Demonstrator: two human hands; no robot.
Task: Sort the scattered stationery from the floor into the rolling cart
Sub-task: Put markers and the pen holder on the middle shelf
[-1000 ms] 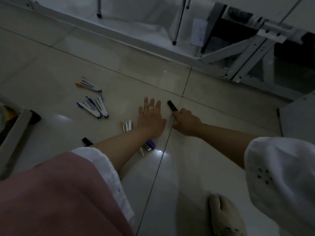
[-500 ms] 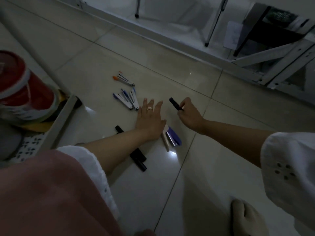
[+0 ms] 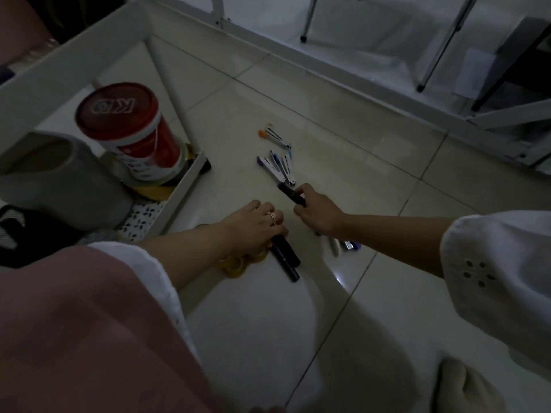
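Note:
My right hand [image 3: 320, 214] pinches a short black marker [image 3: 292, 194] just above the floor, its tip near a fan of blue and white pens [image 3: 280, 169]. Fingers of my left hand [image 3: 255, 226] curl over the top end of two long black markers [image 3: 286, 257] lying on the tile. Two orange-tipped pens [image 3: 272, 135] lie farther back. A yellowish tape roll [image 3: 237, 265] sits under my left wrist. A white pen and a small blue item [image 3: 348, 245] lie below my right wrist. The white rolling cart [image 3: 179, 199] stands at the left.
The cart's lower tray holds a red-lidded can [image 3: 131, 129], a grey roll [image 3: 56, 174] and yellow tape. A cart post [image 3: 173, 87] rises beside the can. White furniture frames [image 3: 504, 120] line the back right. My foot [image 3: 468, 389] is at bottom right.
The view swung left and the cart came into view. My right hand lifted the short black marker and carried it left. My left hand went from flat on the floor to curled over the long markers.

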